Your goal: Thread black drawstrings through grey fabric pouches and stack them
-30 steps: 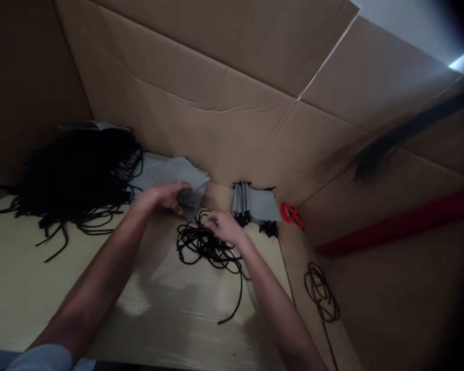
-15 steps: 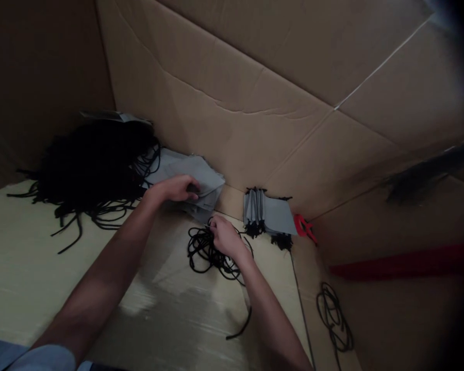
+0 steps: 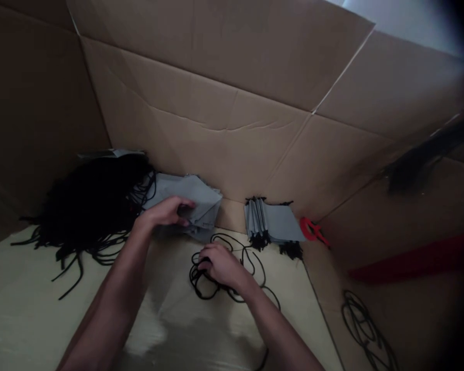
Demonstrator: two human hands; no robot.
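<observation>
- My right hand (image 3: 221,265): fingers curled down over a loose, looped tangle of thin black cord (image 3: 204,298); I cannot tell whether they grip a strand.
- My left hand (image 3: 168,211): thumb and fingers parted, nothing seen clasped, at a pile of flat grey sheets (image 3: 195,193).
- Key relation: tangle lies beneath and around my right fingers, nearer them than my left; its spread runs roughly left to right. Grey pile sits beyond, leftward.
- Left of the pile: large heap of black cords (image 3: 96,206).
- Right of the tangle: stacked grey pieces with black tufted edges (image 3: 280,221), then a red looped object (image 3: 313,230).
</observation>
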